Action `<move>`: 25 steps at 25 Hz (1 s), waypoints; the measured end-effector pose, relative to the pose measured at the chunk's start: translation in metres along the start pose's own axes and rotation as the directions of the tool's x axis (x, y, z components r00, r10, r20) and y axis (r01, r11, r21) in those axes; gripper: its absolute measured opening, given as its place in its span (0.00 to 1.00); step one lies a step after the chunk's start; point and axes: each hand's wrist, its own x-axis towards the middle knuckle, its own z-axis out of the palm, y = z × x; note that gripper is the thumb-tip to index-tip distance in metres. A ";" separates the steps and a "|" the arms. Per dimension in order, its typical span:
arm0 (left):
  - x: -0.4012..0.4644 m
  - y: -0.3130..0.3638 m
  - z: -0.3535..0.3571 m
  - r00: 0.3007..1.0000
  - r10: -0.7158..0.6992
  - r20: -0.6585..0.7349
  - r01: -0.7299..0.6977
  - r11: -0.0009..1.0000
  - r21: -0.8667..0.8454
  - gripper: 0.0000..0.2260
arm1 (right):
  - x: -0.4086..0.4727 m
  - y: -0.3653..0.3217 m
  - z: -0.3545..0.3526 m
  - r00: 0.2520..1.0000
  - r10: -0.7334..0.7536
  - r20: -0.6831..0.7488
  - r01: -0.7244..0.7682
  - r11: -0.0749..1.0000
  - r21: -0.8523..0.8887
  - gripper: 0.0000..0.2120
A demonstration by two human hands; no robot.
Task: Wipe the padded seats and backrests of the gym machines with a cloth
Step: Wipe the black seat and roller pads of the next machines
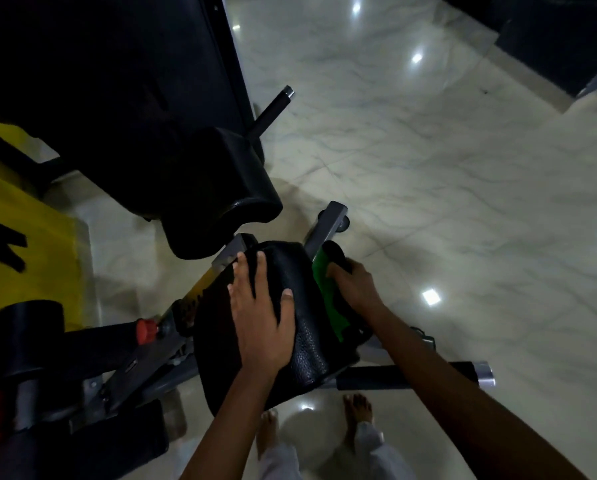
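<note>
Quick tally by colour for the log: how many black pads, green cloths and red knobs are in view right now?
Black pads: 2, the seat pad under the left hand and the backrest pad above it.
Green cloths: 1, the cloth gripped by the right hand at the seat's edge.
Red knobs: 1, the adjustment knob.
Total: 4

Only 1 view was given, worn on the person's head. It looked steeply down, close above a padded seat (290, 327) and the marble floor (428, 168).
</note>
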 end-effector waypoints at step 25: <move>0.095 -0.022 -0.027 0.277 0.761 0.587 -0.945 0.326 0.024 0.22 | -0.138 0.033 0.093 0.522 0.256 -0.814 -0.147 0.967 0.209 0.18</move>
